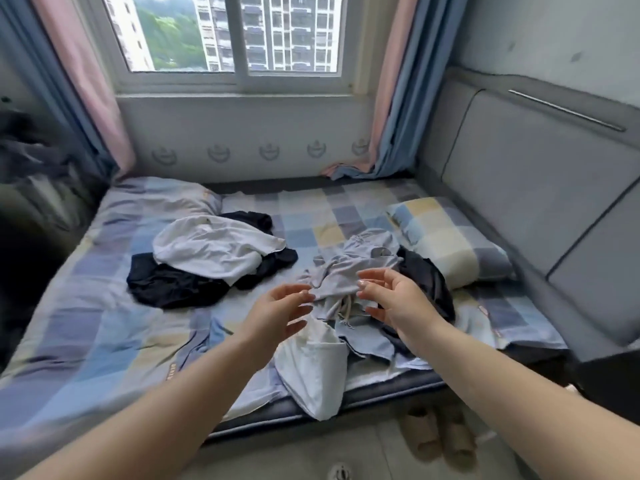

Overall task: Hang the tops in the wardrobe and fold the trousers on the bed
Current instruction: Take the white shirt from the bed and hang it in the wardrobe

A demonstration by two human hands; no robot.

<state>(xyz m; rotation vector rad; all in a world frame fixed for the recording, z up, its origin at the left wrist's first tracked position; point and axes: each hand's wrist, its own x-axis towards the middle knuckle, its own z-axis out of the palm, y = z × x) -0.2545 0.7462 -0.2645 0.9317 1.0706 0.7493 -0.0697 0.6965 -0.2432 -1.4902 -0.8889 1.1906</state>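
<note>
Head view: left hand (277, 311) and right hand (398, 303) hover spread, empty, above grey garment (346, 271).

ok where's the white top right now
In the head view, the white top lies left of centre on the bed, draped over a black garment, beyond the left hand.

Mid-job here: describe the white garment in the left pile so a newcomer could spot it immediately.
Start at the checked bed under the window. Left of both hands, near the rumpled pillow, lies a heap of clothes. The white garment is spread on top of the black clothing, the only pale piece in that heap; the other white piece hangs off the bed's near edge.
</note>
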